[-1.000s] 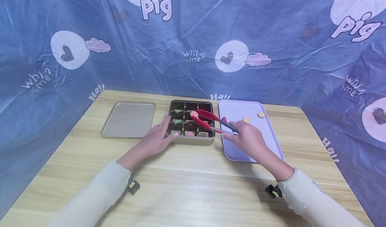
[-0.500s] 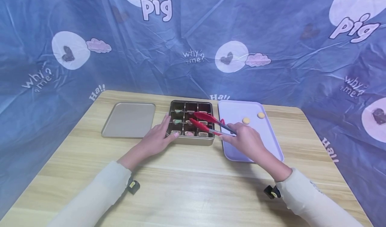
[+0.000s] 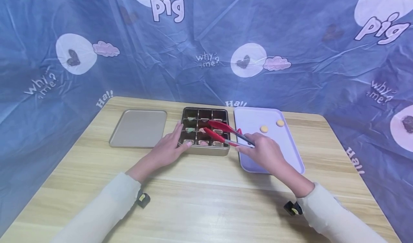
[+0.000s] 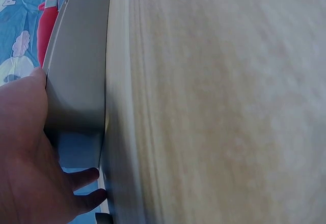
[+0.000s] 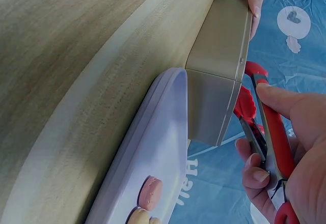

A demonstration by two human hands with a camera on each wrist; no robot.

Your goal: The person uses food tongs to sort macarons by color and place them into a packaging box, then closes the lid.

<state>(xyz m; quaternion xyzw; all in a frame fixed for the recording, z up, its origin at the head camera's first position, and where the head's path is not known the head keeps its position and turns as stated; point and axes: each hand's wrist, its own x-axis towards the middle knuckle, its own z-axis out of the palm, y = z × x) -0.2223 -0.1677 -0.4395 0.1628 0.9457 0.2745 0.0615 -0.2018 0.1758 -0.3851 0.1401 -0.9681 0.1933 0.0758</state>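
Note:
A metal tin [image 3: 206,150] with nine-style dark compartments stands at the table's middle. My left hand [image 3: 166,149] rests against its left front corner, fingers extended along the side and thumb at the front rim. My right hand [image 3: 266,149] grips red-tipped tongs [image 3: 222,127]; their tips are spread over the tin, with nothing seen pinched between them. Below the tips, a pink macaron [image 3: 202,130] shows partly in the centre compartment. A green macaron [image 3: 190,129] lies left of it, and another pink macaron [image 3: 203,143] in front. Other compartments are too dark to tell fully.
A lilac tray [image 3: 267,117] stands right of the tin. It bears yellow macarons [image 3: 264,129] and a pink macaron [image 5: 151,193], which the right hand hides in the head view. A flat metal lid [image 3: 138,128] lies left of the tin.
One second ago the tongs held a pink macaron above the tin. Since then they have let it go into the centre compartment, and their tips have dipped slightly. The left hand has stayed put.

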